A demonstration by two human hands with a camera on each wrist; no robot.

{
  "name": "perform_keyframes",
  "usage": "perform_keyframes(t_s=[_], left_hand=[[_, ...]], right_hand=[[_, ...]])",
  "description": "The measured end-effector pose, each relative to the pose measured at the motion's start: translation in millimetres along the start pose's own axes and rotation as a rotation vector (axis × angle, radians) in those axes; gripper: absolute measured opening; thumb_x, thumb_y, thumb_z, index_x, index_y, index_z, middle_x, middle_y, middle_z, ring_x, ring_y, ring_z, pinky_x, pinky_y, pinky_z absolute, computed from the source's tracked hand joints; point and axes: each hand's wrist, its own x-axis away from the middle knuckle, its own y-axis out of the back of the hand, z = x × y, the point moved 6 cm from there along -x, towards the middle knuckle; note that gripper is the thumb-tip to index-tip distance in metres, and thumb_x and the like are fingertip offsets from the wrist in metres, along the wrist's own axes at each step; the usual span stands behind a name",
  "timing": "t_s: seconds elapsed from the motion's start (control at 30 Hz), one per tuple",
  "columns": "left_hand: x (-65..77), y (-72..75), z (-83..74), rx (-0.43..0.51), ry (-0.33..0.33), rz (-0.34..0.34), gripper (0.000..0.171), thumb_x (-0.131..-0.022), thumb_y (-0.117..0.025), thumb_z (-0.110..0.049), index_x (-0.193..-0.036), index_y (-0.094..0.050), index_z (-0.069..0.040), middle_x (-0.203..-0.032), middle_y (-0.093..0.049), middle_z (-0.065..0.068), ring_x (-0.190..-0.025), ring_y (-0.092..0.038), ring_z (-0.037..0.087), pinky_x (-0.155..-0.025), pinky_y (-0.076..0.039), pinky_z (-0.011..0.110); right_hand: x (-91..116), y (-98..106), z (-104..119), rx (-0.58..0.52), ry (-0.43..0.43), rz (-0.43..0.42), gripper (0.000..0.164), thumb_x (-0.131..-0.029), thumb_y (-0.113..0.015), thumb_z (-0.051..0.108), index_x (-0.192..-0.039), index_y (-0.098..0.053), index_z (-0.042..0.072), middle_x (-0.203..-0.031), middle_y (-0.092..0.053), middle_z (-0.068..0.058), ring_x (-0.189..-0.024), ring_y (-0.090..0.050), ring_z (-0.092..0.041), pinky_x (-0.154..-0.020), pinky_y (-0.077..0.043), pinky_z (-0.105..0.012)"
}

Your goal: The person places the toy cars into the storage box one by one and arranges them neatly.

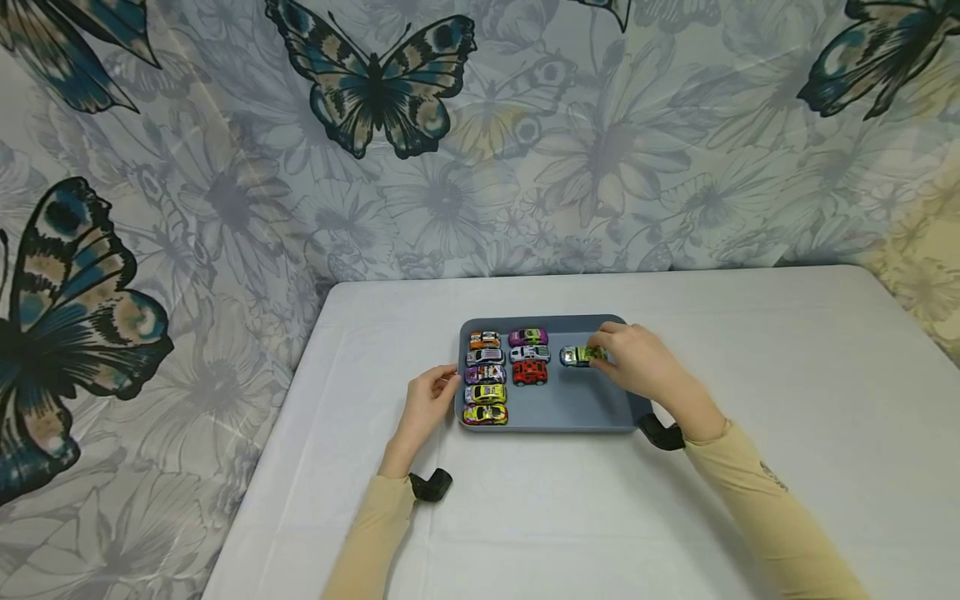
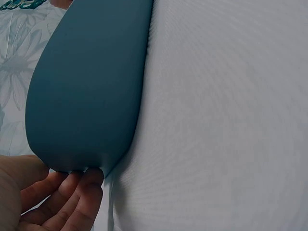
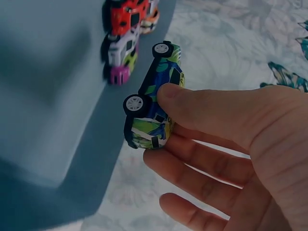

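Note:
My right hand (image 1: 637, 362) pinches a green-and-blue toy car (image 3: 156, 98) between thumb and fingers, above the right half of a grey-blue tray (image 1: 577, 417). The car's white wheels face the right wrist camera. At the tray's left end, my left hand (image 1: 429, 402) holds the edge, its thumb and curled fingertips (image 2: 94, 175) right at the wall. Several toy cars stand in a column along the tray's left side, among them a yellow car (image 1: 485, 414) and an orange one (image 1: 484, 340). Beside them are a purple car (image 1: 528, 337), a white car (image 1: 530, 354) and a red car (image 1: 530, 372).
A white-covered table (image 1: 540, 517) carries the tray. Behind it hangs a fabric backdrop (image 1: 450, 217) printed with flowers and butterflies. Each wrist wears a black strap-mounted piece, such as the one (image 1: 432, 485) at the left wrist.

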Motion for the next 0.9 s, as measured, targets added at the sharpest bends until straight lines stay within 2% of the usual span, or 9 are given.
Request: perform_keyframes(t_s=[0.37,0.63,0.9], left_hand=[[-0.4,-0.9,1.6,0.001,0.022,0.000,0.027,-0.092,-0.058,-0.011,-0.114,-0.062,0.005,-0.097,-0.065,0.015,-0.083,-0.063,0.022,-0.074,-0.054,0.026],[0.2,-0.1,0.9,0.002,0.018,-0.004,0.027,-0.092,-0.058,-0.010,-0.113,-0.062,0.006,-0.097,-0.065,0.015,-0.082,-0.063,0.022,-0.073,-0.054,0.027],[0.2,-0.5,1.3,0.006,0.019,-0.003,0.027,-0.092,-0.058,-0.010,-0.114,-0.062,0.006,-0.099,-0.065,0.016,-0.083,-0.063,0.022,-0.074,-0.054,0.027]], right_hand=[[-6,-22,26,0.003,0.067,0.019,0.017,-0.072,-0.079,0.008,-0.085,-0.068,0.005,-0.081,-0.061,-0.004,-0.068,-0.060,-0.020,-0.060,-0.051,-0.033],[-9,-34,41,0.017,0.076,0.070,0.019,-0.073,-0.079,0.012,-0.087,-0.069,0.006,-0.080,-0.060,-0.003,-0.064,-0.058,-0.016,-0.057,-0.050,-0.030],[-11,-42,48,0.022,0.078,0.056,0.019,-0.071,-0.080,0.012,-0.085,-0.068,0.006,-0.080,-0.061,-0.003,-0.063,-0.059,-0.017,-0.055,-0.050,-0.031]])
